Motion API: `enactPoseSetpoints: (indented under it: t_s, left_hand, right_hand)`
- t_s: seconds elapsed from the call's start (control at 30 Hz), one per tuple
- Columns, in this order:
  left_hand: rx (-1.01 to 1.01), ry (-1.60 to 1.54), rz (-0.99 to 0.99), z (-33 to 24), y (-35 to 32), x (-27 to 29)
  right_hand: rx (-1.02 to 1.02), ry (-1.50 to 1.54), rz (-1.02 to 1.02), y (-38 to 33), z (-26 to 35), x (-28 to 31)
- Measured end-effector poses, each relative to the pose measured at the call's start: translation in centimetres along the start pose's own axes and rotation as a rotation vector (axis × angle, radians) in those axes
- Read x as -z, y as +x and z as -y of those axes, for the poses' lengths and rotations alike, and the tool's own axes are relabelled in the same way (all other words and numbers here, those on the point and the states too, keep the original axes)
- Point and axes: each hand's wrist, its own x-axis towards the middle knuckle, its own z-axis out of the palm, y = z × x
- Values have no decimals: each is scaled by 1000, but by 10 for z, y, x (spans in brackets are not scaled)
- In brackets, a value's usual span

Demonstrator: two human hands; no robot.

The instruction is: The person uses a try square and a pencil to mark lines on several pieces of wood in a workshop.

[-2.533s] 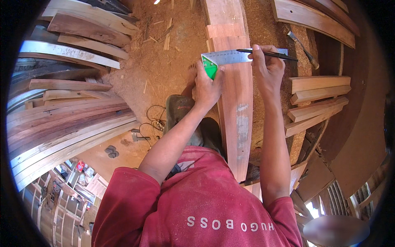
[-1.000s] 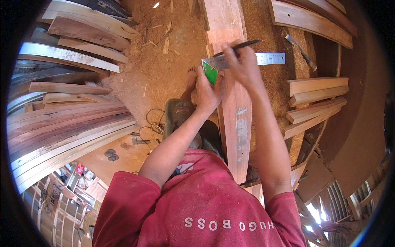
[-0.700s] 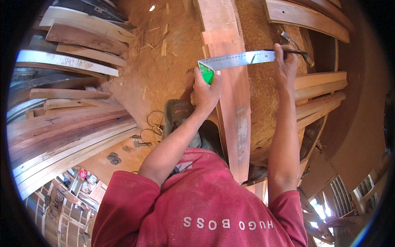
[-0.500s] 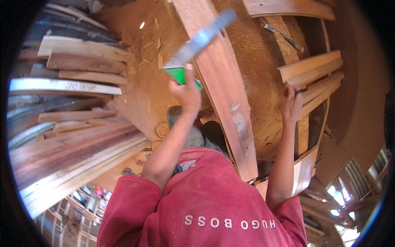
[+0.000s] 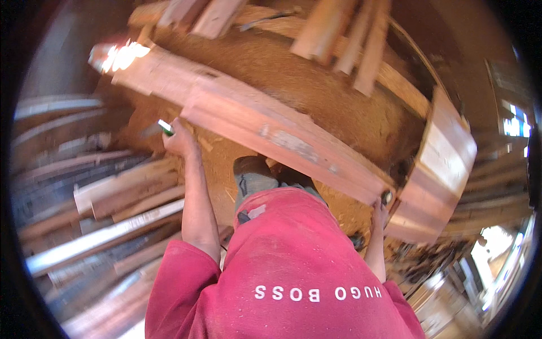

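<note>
The person's left hand [image 5: 182, 142] is out to the left, its fingers closed around a green-handled metal square [image 5: 165, 127], of which only a bit of green and a bright silvery edge show above the knuckles. The square is just beyond the left long edge of a thick, reddish-brown wooden plank [image 5: 243, 121] and apart from it. The plank runs slantwise across the view, from the upper left down to the lower right, with pale grey, worn patches along its upper face and a glaring patch of light at its far end.

The right hand [image 5: 380, 214] is at the plank's near end, close to a small, dark, round object [image 5: 387, 197] with a paler centre. Whether the fingers grip this object or only touch the wood cannot be made out — the hand is small and partly hidden in the view.

Between the arms are the person's dusty red short-sleeved shirt [image 5: 288, 254] and grey trousers [image 5: 254, 175]. Beyond the plank spreads a brown, sawdust-covered surface [image 5: 254, 68], with several narrow, light-brown timbers [image 5: 319, 37] jutting over it and a slim metal-bladed tool [image 5: 265, 21] near the top. On the right stands a broad, pale-streaked wooden panel [image 5: 435, 169]; on the left, stacked boards [image 5: 135, 186] of mixed colours — all smeared by blur.
</note>
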Motion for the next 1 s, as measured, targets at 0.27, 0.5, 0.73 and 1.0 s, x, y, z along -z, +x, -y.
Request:
enactPoseSetpoints:
  t_s: [0.27, 0.5, 0.73, 1.0]
  left_hand:
    - [-477, 455, 207, 48, 10, -27]
    - [-282, 6, 518, 23, 33, -21]
    - [-349, 169, 379, -44, 43, -10]
    - [-628, 601, 561, -43, 23, -77]
  right_hand:
    - [96, 171, -78, -42, 5, -29]
    - [64, 263, -136, -46, -4, -25]
    - [181, 394, -173, -41, 43, 22]
    - [117, 122, -126, 20, 68, -4]
